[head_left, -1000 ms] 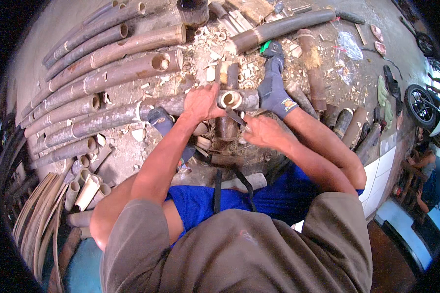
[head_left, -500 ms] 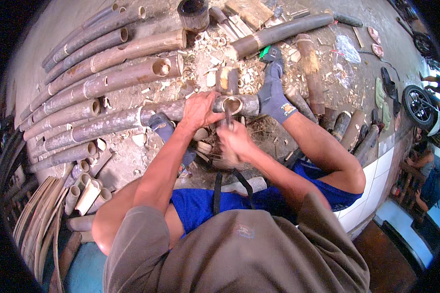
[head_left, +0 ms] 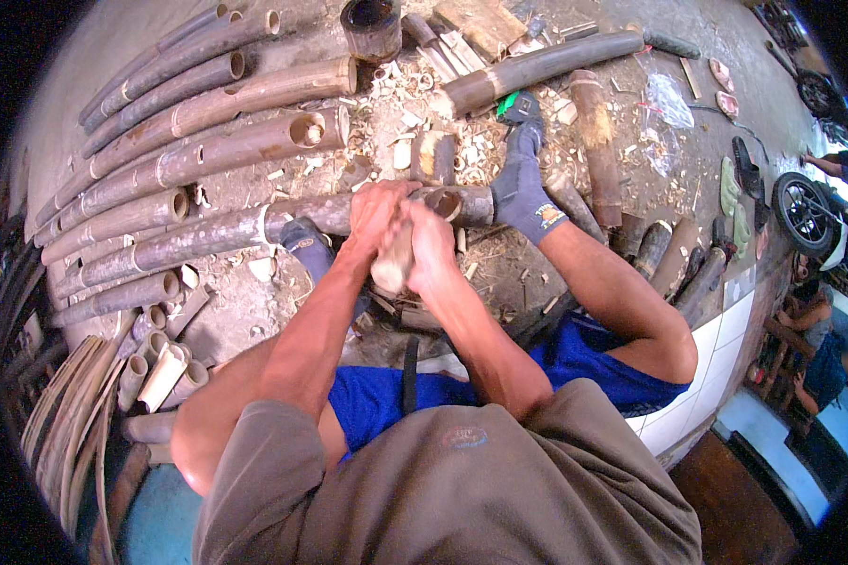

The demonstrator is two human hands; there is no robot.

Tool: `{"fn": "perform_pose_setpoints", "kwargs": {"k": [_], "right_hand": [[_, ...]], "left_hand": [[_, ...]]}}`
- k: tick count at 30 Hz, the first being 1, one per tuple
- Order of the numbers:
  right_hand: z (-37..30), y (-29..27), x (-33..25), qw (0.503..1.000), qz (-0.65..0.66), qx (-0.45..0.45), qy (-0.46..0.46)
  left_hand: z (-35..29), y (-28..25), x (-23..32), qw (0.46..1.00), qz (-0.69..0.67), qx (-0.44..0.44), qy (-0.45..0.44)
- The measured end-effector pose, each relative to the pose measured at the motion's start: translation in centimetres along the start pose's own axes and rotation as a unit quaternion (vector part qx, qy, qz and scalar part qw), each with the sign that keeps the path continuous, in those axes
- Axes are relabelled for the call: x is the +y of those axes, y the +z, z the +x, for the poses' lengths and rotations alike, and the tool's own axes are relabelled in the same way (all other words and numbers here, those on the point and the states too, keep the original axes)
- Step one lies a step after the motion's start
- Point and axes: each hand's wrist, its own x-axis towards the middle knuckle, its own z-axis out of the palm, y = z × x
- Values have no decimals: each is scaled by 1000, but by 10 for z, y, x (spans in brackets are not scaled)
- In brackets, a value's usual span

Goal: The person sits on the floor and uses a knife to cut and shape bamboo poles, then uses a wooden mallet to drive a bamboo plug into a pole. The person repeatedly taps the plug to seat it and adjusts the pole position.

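Observation:
A long mottled bamboo pole (head_left: 207, 240) lies crosswise in front of me, with an oval opening (head_left: 446, 203) cut near its right end. My left hand (head_left: 377, 217) is closed over the pole just left of that opening. Close beside it, my right hand (head_left: 432, 247) grips a tool with a thick, pale wooden handle (head_left: 393, 264). The tool's working end is blurred and hidden between the hands. My left foot (head_left: 306, 243) presses against the pole's near side, and my right foot (head_left: 526, 193) is at its right end.
Several bamboo poles (head_left: 226, 151) lie side by side at the left. Wood shavings (head_left: 405, 85) litter the floor beyond my hands. Another pole (head_left: 546, 68) and a short bamboo length (head_left: 595, 141) lie far right. Split strips (head_left: 66, 424) stand lower left. A motorcycle wheel (head_left: 806, 212) and a person (head_left: 820, 353) are at right.
My right hand has moved left and slightly up, against my left hand, and the tool has turned so its handle end shows. My left hand stays on the pole.

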Motion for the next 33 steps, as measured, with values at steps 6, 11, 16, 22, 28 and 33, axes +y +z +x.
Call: {"fn": "perform_pose_setpoints", "kwargs": {"k": [6, 11, 16, 22, 28, 33], "right_hand": [[22, -19, -8, 997, 65, -43, 3], [-17, -71, 26, 958, -218, 91, -164], [-18, -98, -25, 843, -508, 50, -169], [-8, -99, -115, 617, -772, -80, -131], [30, -45, -179, 441, -877, -188, 2], [35, -63, -157, 439, -864, -221, -107]], "left_hand": [[9, 7, 14, 996, 77, 44, -23], [2, -32, 51, 998, 62, 7, 20], [3, -26, 65, 990, 137, 25, -26], [4, -9, 66, 982, 144, 106, -59], [6, -3, 66, 984, 124, 117, -56], [5, -12, 59, 988, 129, 80, -12]]}}
